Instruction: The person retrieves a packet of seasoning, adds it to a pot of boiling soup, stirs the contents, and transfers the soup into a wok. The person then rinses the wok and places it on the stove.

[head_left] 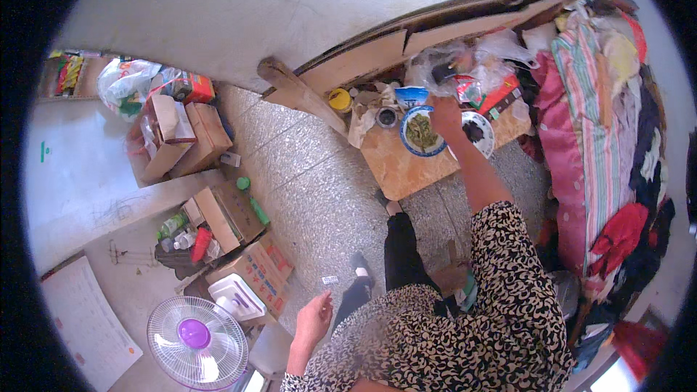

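Note:
My right hand (445,117) reaches over the small table, at the right rim of a blue-rimmed bowl (421,131) of green, leafy-looking food. Its fingers are closed, and what they hold, if anything, is hidden. Partly behind my right wrist is a white plate (485,147) with dark pieces on it. A blue and white packet (412,96) is just left of the hand, beyond the bowl. Next to the bowl sits a small dark-filled jar (386,117). Away from the table, my left hand (314,318) hangs low over the floor, fingers loosely curled, with nothing visible in it.
The low table (399,174) also bears clear plastic bags (501,47), a red box (501,98) and a yellow-lidded jar (339,99). Heaped bedding and clothes (581,174) lie on the right. Cardboard boxes (258,272) and a purple-centred fan (196,335) stand on the left.

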Motion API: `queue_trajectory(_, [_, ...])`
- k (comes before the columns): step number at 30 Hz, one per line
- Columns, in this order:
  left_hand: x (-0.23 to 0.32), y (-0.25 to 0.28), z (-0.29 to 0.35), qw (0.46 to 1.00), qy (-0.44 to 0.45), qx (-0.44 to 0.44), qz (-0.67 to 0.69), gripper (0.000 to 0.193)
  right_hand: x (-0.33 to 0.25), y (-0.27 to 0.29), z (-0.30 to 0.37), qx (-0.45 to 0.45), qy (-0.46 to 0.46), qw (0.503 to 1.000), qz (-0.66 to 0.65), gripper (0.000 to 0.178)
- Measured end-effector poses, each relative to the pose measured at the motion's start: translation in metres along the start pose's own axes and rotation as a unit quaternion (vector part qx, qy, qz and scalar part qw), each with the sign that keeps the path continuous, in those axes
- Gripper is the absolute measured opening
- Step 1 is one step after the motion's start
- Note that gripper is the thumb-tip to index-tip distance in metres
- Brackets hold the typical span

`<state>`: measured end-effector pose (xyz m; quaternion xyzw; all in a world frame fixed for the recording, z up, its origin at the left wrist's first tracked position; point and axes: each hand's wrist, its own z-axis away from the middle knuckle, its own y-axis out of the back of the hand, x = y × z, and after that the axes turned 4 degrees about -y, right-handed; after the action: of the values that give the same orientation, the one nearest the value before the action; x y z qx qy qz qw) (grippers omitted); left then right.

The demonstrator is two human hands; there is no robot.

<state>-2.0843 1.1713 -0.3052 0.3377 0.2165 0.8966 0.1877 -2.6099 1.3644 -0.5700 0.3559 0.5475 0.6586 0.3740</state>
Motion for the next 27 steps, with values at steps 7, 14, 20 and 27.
queue_trajectory(7, [0.012, -0.014, -0.040, 0.996, 0.081, -0.013, 0.027, 0.036, -0.021, -0.055, -0.090, 0.042, 0.073, 0.996, -0.011, 0.031])
queue_trajectory(14, [0.007, -0.021, -0.051, 0.995, 0.090, 0.008, 0.039, 0.035, -0.026, -0.094, -0.099, -0.007, 0.115, 0.991, 0.062, 0.015])
queue_trajectory(20, [0.021, -0.008, -0.059, 0.993, 0.107, 0.011, 0.048, 0.034, -0.003, -0.043, -0.109, 0.036, 0.159, 0.986, 0.036, 0.010])
queue_trajectory(27, [0.003, -0.011, -0.033, 0.993, 0.039, 0.070, 0.088, 0.037, 0.005, 0.074, -0.052, 0.078, 0.081, 0.992, -0.058, 0.019])
